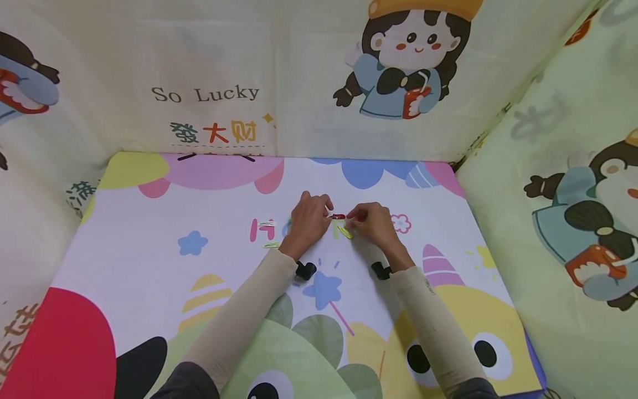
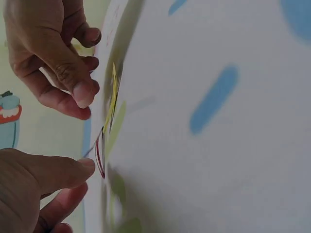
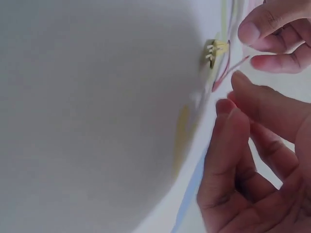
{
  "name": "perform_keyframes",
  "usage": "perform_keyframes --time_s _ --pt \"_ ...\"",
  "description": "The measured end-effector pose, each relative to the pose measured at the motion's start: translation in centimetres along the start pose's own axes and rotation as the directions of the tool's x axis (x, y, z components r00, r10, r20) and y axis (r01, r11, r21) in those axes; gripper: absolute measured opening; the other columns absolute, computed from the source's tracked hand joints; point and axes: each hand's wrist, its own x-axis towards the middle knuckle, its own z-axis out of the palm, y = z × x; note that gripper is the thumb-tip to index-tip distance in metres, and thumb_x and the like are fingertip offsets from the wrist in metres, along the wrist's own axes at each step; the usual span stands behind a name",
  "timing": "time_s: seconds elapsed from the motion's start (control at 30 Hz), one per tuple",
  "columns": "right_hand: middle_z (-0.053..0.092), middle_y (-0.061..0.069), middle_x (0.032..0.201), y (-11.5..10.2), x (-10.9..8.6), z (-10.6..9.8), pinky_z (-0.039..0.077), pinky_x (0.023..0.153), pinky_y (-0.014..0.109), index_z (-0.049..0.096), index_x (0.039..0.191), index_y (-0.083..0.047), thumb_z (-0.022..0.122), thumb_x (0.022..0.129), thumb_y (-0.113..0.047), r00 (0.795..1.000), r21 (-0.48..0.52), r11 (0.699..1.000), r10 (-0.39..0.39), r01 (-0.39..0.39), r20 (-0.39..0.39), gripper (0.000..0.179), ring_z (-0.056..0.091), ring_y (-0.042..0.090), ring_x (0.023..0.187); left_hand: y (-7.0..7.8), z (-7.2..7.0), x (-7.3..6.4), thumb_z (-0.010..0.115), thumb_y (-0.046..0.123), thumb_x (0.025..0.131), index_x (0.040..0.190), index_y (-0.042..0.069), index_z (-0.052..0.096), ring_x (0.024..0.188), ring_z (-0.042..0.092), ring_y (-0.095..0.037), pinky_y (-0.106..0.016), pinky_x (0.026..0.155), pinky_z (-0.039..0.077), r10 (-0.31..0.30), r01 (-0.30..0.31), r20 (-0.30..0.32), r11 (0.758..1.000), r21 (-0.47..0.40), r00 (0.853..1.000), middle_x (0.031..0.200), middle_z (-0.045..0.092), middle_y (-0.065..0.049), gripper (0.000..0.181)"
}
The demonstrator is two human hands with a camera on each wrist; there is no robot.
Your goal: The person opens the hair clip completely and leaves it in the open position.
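Observation:
A small red snap hair clip (image 1: 338,216) lies between the two hands, one thin leaf sprung away from its frame. My left hand (image 1: 310,220) pinches the tip of that leaf between thumb and finger, as the left wrist view shows. My right hand (image 1: 371,223) is at the clip's other end, its fingers loosely bent; in the left wrist view a gap shows between its fingertips (image 2: 85,94) and the clip. Just nearer than the red clip, a yellow hair clip (image 1: 345,231) rests on the printed mat, below the right fingers.
Left of the left hand lie a pale hair clip (image 1: 267,224) and a yellow-green one (image 1: 271,244), on and below a printed pink letter. The cartoon-printed mat (image 1: 139,249) covers the table. Printed cloth walls (image 1: 299,66) stand behind and at both sides.

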Motion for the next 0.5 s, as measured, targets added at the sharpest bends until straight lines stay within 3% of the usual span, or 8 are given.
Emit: perform_keyframes --time_s 0.23,0.5 --pt "0.072 0.007 0.081 0.4 -1.2 -0.1 0.047 0.065 0.032 0.078 0.090 -0.015 0.091 0.085 -0.023 0.998 -0.042 0.999 0.018 -0.016 0.068 0.016 0.063 0.023 0.076 1.3 -0.1 -1.0 0.084 0.020 0.092 0.106 0.019 0.078 0.097 0.052 -0.019 -0.030 0.073 0.053 0.044 -0.044 0.007 0.999 -0.009 0.999 0.093 0.076 0.000 0.015" --pt "0.069 0.006 0.076 0.4 -1.5 0.4 0.046 0.067 0.032 0.078 0.090 -0.012 0.089 0.085 -0.015 0.996 -0.023 1.000 0.014 -0.012 0.088 0.013 0.061 0.021 0.074 1.8 0.8 -1.6 0.080 0.020 0.095 0.106 0.022 0.083 0.095 0.051 -0.017 -0.027 0.074 0.053 0.112 -0.117 0.068 0.989 0.087 0.991 0.094 0.074 0.002 0.012"
